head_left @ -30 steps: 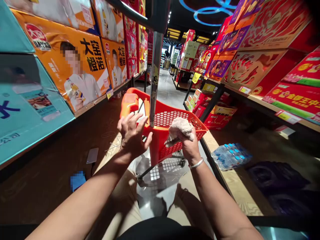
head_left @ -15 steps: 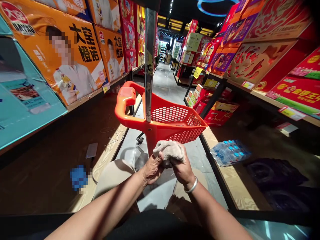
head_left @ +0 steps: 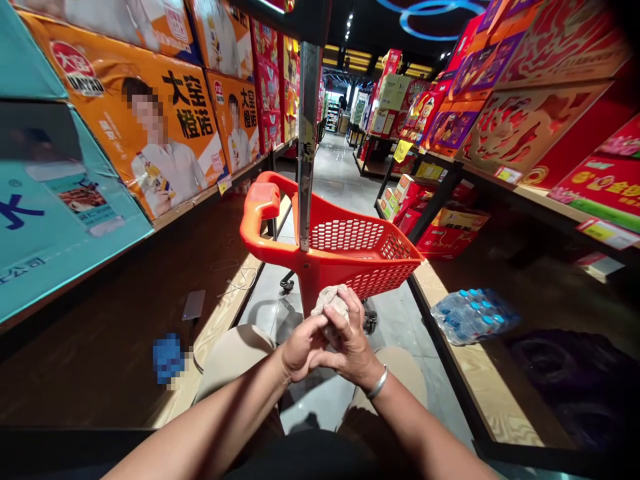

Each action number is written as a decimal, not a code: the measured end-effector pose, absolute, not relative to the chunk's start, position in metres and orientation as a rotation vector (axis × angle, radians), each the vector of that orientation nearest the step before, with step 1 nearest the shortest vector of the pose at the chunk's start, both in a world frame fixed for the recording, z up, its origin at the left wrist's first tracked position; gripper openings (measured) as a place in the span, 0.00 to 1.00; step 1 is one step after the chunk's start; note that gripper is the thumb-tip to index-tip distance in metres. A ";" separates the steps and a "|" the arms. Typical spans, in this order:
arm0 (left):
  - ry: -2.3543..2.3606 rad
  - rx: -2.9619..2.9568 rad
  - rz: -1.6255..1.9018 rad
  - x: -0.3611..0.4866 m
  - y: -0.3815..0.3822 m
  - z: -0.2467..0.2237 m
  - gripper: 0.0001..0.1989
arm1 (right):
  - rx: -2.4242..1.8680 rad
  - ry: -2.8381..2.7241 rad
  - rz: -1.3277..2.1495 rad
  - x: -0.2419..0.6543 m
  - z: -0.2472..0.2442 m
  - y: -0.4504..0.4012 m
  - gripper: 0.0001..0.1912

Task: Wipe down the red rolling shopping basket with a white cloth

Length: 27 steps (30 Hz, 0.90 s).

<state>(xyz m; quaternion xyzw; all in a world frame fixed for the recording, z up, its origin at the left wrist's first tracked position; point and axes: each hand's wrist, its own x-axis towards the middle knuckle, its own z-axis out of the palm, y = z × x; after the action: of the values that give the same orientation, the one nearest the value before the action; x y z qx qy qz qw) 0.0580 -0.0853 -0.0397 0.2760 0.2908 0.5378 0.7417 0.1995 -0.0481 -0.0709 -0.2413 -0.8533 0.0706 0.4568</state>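
Note:
A crumpled light grey cloth [head_left: 331,304] is bunched between my two hands, in front of my knees. My left hand [head_left: 301,350] presses on it from the left with its thumb up. From the right, my right hand [head_left: 354,347] wraps its fingers over the cloth; a silver bangle is on that wrist. Just beyond the hands stands an orange-red shopping cart [head_left: 360,267] with a perforated basket. A scuffed metal post [head_left: 306,147] rises at the cart's near side.
Shelves line both sides, with orange drink cartons [head_left: 185,127] at left and red gift boxes at right. Shrink-wrapped water bottles [head_left: 473,317] lie on the low right shelf. A phone-like slab [head_left: 194,305] and cable rest at lower left. The tiled aisle runs ahead.
The cloth is now squeezed into a smaller bundle, and my right hand has turned so its fingers lie over it. The view has shifted slightly, so the surroundings sit further right and lower.

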 end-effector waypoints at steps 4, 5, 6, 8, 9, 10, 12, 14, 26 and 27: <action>0.692 0.992 1.066 0.034 -0.086 -0.042 0.21 | -0.527 -2.029 0.399 0.201 -0.077 -0.029 0.37; 0.797 1.144 1.032 0.026 -0.084 -0.039 0.20 | -0.491 -2.008 0.460 0.202 -0.074 -0.024 0.34; 0.934 1.308 0.994 0.019 -0.081 -0.033 0.19 | -0.470 -1.979 0.506 0.204 -0.070 -0.018 0.31; 1.237 1.586 1.025 0.004 -0.077 -0.013 0.16 | -0.488 -1.899 0.549 0.207 -0.056 -0.008 0.26; 1.360 1.682 1.052 -0.003 -0.076 0.001 0.14 | -0.513 -1.854 0.540 0.208 -0.046 -0.003 0.25; 1.487 1.784 1.085 -0.009 -0.076 0.015 0.13 | -0.537 -1.811 0.518 0.209 -0.036 0.003 0.24; 1.736 2.085 1.255 -0.020 -0.074 0.044 0.12 | -0.568 -1.749 0.459 0.210 -0.015 0.013 0.23; 1.997 2.388 1.284 -0.027 -0.069 0.066 0.12 | -0.568 -1.743 0.397 0.207 0.003 0.023 0.22; 2.363 2.838 0.379 -0.031 -0.041 0.064 0.17 | -0.555 -2.087 0.311 0.158 0.013 0.060 0.19; 2.336 2.850 0.358 -0.033 -0.041 0.066 0.17 | -0.532 -2.100 0.325 0.160 0.013 0.062 0.19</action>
<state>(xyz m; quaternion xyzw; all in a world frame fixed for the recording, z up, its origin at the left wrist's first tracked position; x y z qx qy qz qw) -0.0334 -0.0408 0.0655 0.7397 0.6063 0.0930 -0.2768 0.1597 0.0618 0.0132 -0.2159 -0.8523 0.1318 0.4578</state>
